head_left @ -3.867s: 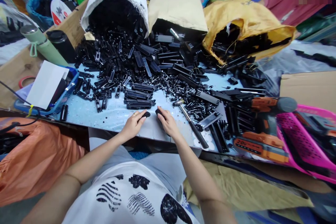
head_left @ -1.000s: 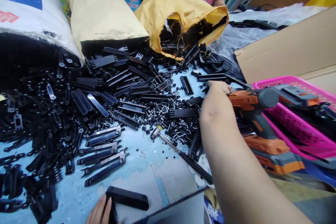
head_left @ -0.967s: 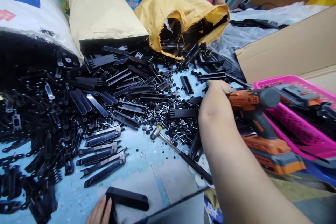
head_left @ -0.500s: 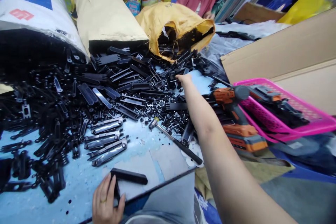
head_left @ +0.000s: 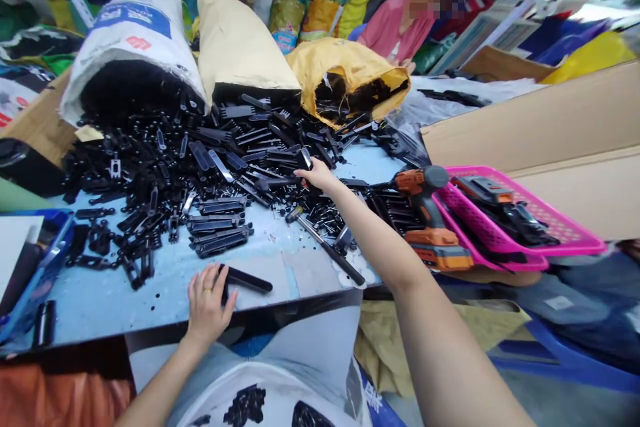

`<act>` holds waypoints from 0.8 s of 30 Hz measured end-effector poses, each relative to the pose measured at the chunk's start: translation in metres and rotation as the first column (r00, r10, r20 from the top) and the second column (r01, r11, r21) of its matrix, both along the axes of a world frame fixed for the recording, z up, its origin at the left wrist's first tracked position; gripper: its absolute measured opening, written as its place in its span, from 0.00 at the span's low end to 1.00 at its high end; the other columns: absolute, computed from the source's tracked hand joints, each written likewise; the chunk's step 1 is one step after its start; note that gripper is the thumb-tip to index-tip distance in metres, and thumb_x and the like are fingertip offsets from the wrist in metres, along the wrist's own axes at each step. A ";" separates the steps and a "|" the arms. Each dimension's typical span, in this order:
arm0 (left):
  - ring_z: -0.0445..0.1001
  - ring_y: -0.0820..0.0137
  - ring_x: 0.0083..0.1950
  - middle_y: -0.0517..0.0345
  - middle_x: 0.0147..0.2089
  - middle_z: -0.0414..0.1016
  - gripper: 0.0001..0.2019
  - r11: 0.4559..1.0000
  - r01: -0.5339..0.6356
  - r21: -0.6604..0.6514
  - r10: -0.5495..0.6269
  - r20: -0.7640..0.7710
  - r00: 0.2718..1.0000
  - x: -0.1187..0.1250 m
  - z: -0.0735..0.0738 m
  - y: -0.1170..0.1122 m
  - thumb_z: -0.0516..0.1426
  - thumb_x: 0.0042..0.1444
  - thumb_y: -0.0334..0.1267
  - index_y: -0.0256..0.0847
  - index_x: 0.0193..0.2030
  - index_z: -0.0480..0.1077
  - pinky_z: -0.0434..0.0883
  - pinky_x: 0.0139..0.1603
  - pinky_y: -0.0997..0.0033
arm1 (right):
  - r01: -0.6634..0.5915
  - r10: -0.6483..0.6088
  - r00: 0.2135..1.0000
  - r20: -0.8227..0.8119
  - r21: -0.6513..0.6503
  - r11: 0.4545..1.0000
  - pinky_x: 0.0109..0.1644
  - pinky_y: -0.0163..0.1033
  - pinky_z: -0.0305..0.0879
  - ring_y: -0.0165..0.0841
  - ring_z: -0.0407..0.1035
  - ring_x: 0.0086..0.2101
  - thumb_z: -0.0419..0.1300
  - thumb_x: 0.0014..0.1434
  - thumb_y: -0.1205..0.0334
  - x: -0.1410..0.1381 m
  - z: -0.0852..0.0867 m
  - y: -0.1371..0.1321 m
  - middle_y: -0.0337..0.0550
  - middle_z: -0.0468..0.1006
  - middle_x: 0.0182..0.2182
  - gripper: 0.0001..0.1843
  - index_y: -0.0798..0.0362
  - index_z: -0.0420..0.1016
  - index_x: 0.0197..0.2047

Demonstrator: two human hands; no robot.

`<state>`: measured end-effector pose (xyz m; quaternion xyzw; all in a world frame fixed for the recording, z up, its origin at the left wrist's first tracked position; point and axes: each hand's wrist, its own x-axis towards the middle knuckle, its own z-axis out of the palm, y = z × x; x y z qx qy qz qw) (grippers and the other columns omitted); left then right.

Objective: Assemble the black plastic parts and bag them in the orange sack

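At the table's [head_left: 125, 300] near edge the left hand [head_left: 207, 300] lies open, fingers spread over one end of a black bar [head_left: 253, 280]. The bar looks like light, stiff, smooth plastic, best pinched mid-length. Further right, the outstretched right hand [head_left: 318, 176] pinches a small part [head_left: 306, 159] over the pile [head_left: 165, 160].

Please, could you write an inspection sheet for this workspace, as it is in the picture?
Surface: light blue table, its back part covered.
Job's things: black bar near the front edge; pile of black parts.
Clutter: hammer, drill, pink basket, sacks, blue tray.
Grippers: left hand lies open on the bar; right hand reaches into the pile, grip unclear.
Cables: nothing seen.
Surroundings: cardboard; person in pink behind the table.
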<state>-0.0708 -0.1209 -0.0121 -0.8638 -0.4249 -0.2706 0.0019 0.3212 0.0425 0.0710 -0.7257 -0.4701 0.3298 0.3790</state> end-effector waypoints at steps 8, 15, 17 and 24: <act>0.68 0.62 0.52 0.50 0.48 0.72 0.16 0.877 0.367 -0.312 -0.465 -0.351 0.813 0.032 0.041 0.027 0.50 0.62 0.35 0.42 0.57 0.63 0.60 0.55 0.57 | -0.289 0.188 0.508 0.840 -0.040 0.957 0.56 0.49 0.54 0.46 0.57 0.55 0.56 0.58 0.51 -0.037 0.016 -0.021 0.56 0.64 0.56 0.28 0.56 0.62 0.58; 0.70 0.63 0.42 0.49 0.40 0.72 0.15 0.939 0.178 -0.294 -0.301 -0.453 0.839 0.033 0.038 0.040 0.48 0.63 0.34 0.37 0.56 0.63 0.63 0.40 0.66 | -0.496 0.560 0.282 0.779 -0.381 0.780 0.46 0.41 0.60 0.42 0.66 0.46 0.53 0.58 0.47 -0.113 -0.027 -0.079 0.52 0.73 0.44 0.21 0.55 0.70 0.46; 0.70 0.64 0.41 0.49 0.39 0.71 0.14 0.952 0.117 -0.284 -0.243 -0.460 0.854 0.032 0.036 0.054 0.49 0.63 0.35 0.37 0.54 0.64 0.63 0.39 0.68 | -0.489 0.562 0.263 0.785 -0.394 0.778 0.47 0.40 0.60 0.42 0.65 0.47 0.56 0.58 0.51 -0.115 -0.033 -0.091 0.52 0.73 0.43 0.18 0.56 0.70 0.45; 0.69 0.63 0.43 0.50 0.40 0.71 0.11 0.930 0.137 -0.341 -0.285 -0.432 0.855 0.024 0.039 0.065 0.50 0.63 0.35 0.37 0.50 0.66 0.64 0.42 0.68 | -0.462 0.472 0.389 0.791 -0.276 0.843 0.38 0.37 0.60 0.37 0.69 0.41 0.43 0.67 0.56 -0.097 -0.017 -0.134 0.52 0.73 0.44 0.17 0.55 0.63 0.52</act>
